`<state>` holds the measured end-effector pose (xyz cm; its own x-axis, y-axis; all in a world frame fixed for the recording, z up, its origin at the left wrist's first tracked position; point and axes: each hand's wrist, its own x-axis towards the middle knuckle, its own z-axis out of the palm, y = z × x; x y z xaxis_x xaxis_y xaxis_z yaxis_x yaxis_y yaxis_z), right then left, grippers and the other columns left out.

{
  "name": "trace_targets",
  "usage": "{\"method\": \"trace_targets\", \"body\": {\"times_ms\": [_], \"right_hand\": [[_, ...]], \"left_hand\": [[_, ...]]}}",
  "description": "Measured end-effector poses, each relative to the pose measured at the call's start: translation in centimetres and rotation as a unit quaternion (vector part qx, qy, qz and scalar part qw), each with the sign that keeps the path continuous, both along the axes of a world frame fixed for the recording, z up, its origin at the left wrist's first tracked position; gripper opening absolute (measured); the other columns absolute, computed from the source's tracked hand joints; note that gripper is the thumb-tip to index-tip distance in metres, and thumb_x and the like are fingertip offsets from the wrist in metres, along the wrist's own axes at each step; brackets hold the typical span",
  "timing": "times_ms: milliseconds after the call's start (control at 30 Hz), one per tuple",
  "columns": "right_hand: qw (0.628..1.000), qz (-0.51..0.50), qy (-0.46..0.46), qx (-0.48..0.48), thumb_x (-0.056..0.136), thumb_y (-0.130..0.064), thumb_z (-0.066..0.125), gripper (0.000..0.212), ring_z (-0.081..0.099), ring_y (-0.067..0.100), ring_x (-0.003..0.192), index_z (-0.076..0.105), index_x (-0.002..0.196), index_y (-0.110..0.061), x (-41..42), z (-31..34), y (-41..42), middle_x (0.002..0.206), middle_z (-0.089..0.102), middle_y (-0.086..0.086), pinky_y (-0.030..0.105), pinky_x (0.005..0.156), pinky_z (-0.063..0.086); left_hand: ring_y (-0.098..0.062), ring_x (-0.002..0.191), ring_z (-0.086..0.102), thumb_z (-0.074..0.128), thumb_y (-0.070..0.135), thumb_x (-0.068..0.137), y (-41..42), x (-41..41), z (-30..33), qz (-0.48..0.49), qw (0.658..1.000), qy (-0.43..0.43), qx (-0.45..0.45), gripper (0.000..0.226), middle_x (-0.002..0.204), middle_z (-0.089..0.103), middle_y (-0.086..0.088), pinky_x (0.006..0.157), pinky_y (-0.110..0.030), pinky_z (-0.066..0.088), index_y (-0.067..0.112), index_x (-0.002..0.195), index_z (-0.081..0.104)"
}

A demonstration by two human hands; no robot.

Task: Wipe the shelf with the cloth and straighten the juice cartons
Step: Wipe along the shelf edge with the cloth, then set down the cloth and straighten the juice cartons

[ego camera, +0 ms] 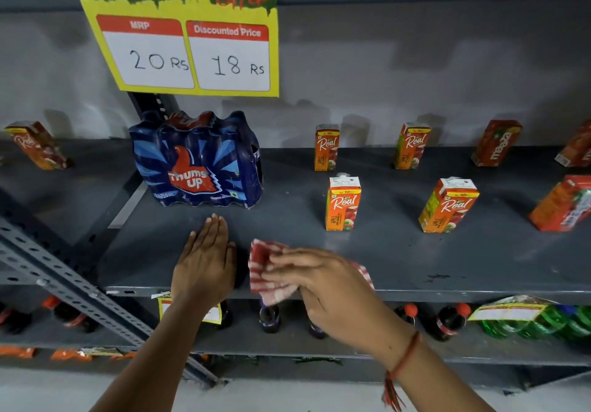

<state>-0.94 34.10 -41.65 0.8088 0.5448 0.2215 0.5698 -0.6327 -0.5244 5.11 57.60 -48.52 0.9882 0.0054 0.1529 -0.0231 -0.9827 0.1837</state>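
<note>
A red-and-white checked cloth (267, 272) lies on the grey shelf (415, 261) near its front edge, pressed under my right hand (319, 280). My left hand (204, 261) rests flat on the shelf just left of the cloth, fingers together, holding nothing. Orange Real apple juice cartons stand on the shelf: one in the front middle (342, 203), one front right (447, 205), two further back (327, 147) (412, 145). A Maaza carton (495, 143) stands at the back right. More cartons sit at the right edge (563, 203) and far left (36, 144).
A blue Thums Up bottle pack (196, 159) stands just behind my left hand. A yellow price sign (188, 50) hangs above it. A slotted metal upright (73, 283) slants at the left. Cola bottles (447, 322) and green bottles (550, 322) fill the shelf below.
</note>
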Motion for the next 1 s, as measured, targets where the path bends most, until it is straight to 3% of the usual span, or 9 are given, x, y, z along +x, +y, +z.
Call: {"method": "trace_targets", "body": {"times_ms": [133, 300, 500, 700, 767, 833, 867, 933, 1000], "right_hand": [[0.997, 0.031, -0.071, -0.026, 0.073, 0.011, 0.057, 0.061, 0.057, 0.021, 0.127, 0.07, 0.121, -0.024, 4.2, -0.9, 1.4, 0.133, 0.065, -0.002, 0.046, 0.107, 0.045], [0.995, 0.049, -0.047, -0.069, 0.084, 0.006, 0.052, 0.057, 0.05, 0.015, 0.134, 0.067, 0.126, -0.029, 7.9, -1.3, 2.5, 0.141, 0.058, -0.007, 0.041, 0.11, 0.037], [0.995, 0.058, -0.028, -0.078, 0.083, 0.0, 0.056, 0.051, 0.052, 0.014, 0.132, 0.068, 0.125, -0.027, 8.5, -3.2, 2.6, 0.138, 0.062, -0.004, 0.041, 0.109, 0.042], [0.995, 0.048, -0.048, -0.07, 0.095, -0.018, 0.054, 0.051, 0.031, 0.021, 0.147, 0.047, 0.145, -0.026, 7.3, -2.8, 1.2, 0.156, 0.041, 0.0, 0.04, 0.12, 0.022], [0.996, 0.028, -0.066, -0.044, 0.095, -0.021, 0.054, 0.049, 0.032, 0.02, 0.146, 0.049, 0.144, -0.023, 6.1, -2.8, -0.6, 0.154, 0.044, 0.002, 0.034, 0.119, 0.02], [0.998, 0.0, -0.06, 0.001, 0.093, -0.018, 0.055, 0.049, 0.038, 0.017, 0.142, 0.053, 0.141, -0.02, 4.7, -3.3, -3.3, 0.149, 0.051, 0.001, 0.028, 0.118, 0.023], [0.998, -0.022, -0.061, 0.026, 0.091, -0.018, 0.055, 0.047, 0.043, 0.015, 0.138, 0.056, 0.139, -0.02, 3.9, -3.8, -5.0, 0.145, 0.054, -0.001, 0.027, 0.117, 0.028], [0.991, -0.086, -0.075, 0.069, 0.092, -0.021, 0.056, 0.04, 0.051, 0.01, 0.129, 0.063, 0.132, -0.023, 2.2, -4.5, -8.8, 0.137, 0.061, -0.005, 0.028, 0.11, 0.038], [0.979, -0.151, -0.087, 0.102, 0.093, -0.024, 0.058, 0.033, 0.055, 0.007, 0.12, 0.067, 0.125, -0.025, 0.9, -4.8, -13.2, 0.13, 0.066, -0.007, 0.023, 0.106, 0.04]], "left_hand": [[-0.011, 0.149, 0.006, 0.004, 0.045, 0.089, 0.2, 0.1, -0.2, 0.002, 1.0, 0.006, -0.002, 0.073, 0.162, 0.012, -0.004, 0.121, -0.032, 0.004, 0.011, 0.153, 0.013], [-0.011, 0.149, 0.006, 0.0, 0.045, 0.085, 0.0, 0.1, 0.1, 0.004, 1.0, 0.007, -0.007, 0.076, 0.162, 0.011, -0.004, 0.121, -0.033, 0.004, 0.011, 0.153, 0.012], [-0.013, 0.149, 0.01, 0.0, 0.043, 0.082, 0.2, 0.4, -0.1, 0.005, 1.0, 0.005, 0.005, 0.079, 0.161, 0.015, -0.005, 0.121, -0.034, 0.006, 0.01, 0.152, 0.016], [-0.017, 0.148, 0.015, 0.011, 0.039, 0.09, 0.0, 0.0, 0.2, 0.039, 0.998, 0.014, -0.057, 0.068, 0.161, 0.018, -0.007, 0.121, -0.037, 0.01, 0.01, 0.151, 0.018], [-0.029, 0.143, 0.028, 0.022, 0.039, 0.097, -0.2, -0.3, 0.7, 0.125, 0.974, 0.024, -0.187, 0.057, 0.157, 0.029, -0.008, 0.117, -0.047, 0.023, 0.019, 0.15, 0.027], [-0.039, 0.127, 0.047, 0.038, 0.04, 0.096, -1.5, -1.1, 2.1, 0.241, 0.893, -0.017, -0.381, 0.047, 0.143, 0.05, -0.012, 0.106, -0.054, 0.038, 0.025, 0.141, 0.045], [-0.04, 0.115, 0.055, 0.042, 0.039, 0.095, -2.8, -1.8, 3.0, 0.278, 0.852, -0.072, -0.438, 0.043, 0.129, 0.059, -0.014, 0.097, -0.053, 0.045, 0.02, 0.132, 0.054], [-0.037, 0.096, 0.063, 0.047, 0.036, 0.095, -6.5, -3.6, 5.1, 0.309, 0.831, -0.168, -0.431, 0.038, 0.108, 0.067, -0.018, 0.083, -0.048, 0.051, 0.01, 0.118, 0.063], [-0.031, 0.085, 0.065, 0.051, 0.036, 0.094, -11.4, -5.1, 7.2, 0.297, 0.836, -0.228, -0.401, 0.037, 0.1, 0.071, -0.019, 0.077, -0.043, 0.051, 0.007, 0.109, 0.067]]}}
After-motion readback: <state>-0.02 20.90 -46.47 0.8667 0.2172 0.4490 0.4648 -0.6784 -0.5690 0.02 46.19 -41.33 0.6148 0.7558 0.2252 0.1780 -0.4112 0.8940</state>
